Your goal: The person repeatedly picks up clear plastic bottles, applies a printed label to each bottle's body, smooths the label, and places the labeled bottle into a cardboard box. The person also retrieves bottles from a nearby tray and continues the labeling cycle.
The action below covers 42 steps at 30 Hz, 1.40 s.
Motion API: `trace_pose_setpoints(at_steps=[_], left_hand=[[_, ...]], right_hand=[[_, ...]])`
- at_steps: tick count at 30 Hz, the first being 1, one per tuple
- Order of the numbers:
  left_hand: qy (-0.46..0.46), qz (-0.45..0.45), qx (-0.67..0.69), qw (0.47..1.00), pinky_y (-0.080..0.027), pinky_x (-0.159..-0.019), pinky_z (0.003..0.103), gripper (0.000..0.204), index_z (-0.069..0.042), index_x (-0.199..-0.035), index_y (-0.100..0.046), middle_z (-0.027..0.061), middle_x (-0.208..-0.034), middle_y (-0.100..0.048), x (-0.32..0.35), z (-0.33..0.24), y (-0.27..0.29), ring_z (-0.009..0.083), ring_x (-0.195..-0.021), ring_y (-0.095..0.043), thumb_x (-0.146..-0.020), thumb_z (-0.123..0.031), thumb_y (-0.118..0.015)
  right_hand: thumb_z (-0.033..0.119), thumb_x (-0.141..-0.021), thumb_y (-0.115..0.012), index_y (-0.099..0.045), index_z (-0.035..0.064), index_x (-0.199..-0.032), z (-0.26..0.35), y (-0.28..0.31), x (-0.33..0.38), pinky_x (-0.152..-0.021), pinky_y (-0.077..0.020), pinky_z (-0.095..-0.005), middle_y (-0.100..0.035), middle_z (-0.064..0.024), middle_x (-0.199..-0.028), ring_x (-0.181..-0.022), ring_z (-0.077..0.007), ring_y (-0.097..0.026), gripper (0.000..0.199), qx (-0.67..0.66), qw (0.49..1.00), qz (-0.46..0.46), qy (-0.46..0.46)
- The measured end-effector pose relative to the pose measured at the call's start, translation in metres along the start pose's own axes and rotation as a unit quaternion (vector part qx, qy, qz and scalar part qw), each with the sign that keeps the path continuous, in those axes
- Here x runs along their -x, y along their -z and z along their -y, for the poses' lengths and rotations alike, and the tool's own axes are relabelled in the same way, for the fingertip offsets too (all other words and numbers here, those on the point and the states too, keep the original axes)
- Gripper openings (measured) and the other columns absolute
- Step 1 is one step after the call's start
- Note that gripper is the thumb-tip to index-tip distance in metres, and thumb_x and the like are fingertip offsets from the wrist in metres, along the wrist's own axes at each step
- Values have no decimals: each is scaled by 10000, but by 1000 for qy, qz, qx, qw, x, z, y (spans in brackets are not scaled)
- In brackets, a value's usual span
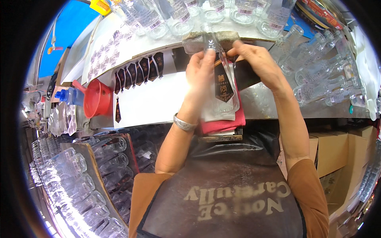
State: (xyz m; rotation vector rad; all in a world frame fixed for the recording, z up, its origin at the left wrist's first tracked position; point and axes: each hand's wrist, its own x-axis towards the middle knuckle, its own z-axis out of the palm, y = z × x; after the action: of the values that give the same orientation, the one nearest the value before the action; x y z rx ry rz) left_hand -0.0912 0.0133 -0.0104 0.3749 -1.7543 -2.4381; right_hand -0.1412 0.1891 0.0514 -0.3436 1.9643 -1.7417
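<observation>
A clear glass bottle (237, 104) lies with its base toward me on folded white and red cloths (223, 126). Its neck rests on a rolled, stained cloth pad (189, 43). My left hand (199, 66) is closed round the bottle's neck and shoulder, thumb on top. A black, tie-shaped label with gold print (224, 84) lies along the bottle's body, point toward me. Close by the neck and the label's upper end, my right hand (258, 65) has its thumb and fingertips pinched together. What they pinch, if anything, is too small to make out.
Similar black labels (139, 73) line a white sheet (147, 101) at the left, beside a red plastic dipper (97, 98). Clear bottles stand along the back shelf (180, 23) and lie stacked at the right (319, 75). Bottle crates (81, 186) are lower left; cardboard boxes (333, 152) lower right.
</observation>
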Motion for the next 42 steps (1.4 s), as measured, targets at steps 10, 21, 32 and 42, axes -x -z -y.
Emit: trace_pose_setpoints(at_steps=[10, 21, 32, 42], left_hand=[[10, -8, -20, 1000, -557, -778, 283, 545, 54, -1209, -513, 133, -1111, -629, 8, -8, 2, 195, -957, -673, -1006, -449, -559], [-14, -78, -7, 997, -536, -917, 380, 631, 92, -1333, -429, 242, -1268, -583, 40, -33, 48, 339, -1168, -628, -1046, -469, -438], [-73, -61, -96, 991, -525, -936, 355, 509, 33, -1360, -450, 199, -1293, -582, 65, -36, 47, 289, -1192, -614, -1044, -364, -496], [-92, -21, -126, 988, -491, -999, 396, 494, 14, -1396, -433, 202, -1348, -554, 65, -27, 36, 293, -1247, -575, -1039, -318, -515]], right_hand=[[88, -907, -630, -642, 6, -1187, 17, 3, -1, -856, -518, -269, -680, -51, -1034, -932, -119, -638, 292, 96, 971, -65, 210], [-62, -717, -671, -657, 50, -940, 17, -22, 17, -737, -542, -330, -662, -65, -908, -854, -253, -630, 250, 319, 801, -63, 502], [-29, -696, -694, -647, 61, -945, 18, -39, 41, -781, -523, -393, -659, -82, -933, -883, -296, -613, 269, 354, 815, 61, 455], [29, -793, -691, -673, 36, -1024, 14, -11, -2, -825, -538, -349, -695, -104, -1036, -957, -271, -667, 232, 314, 841, -83, 432]])
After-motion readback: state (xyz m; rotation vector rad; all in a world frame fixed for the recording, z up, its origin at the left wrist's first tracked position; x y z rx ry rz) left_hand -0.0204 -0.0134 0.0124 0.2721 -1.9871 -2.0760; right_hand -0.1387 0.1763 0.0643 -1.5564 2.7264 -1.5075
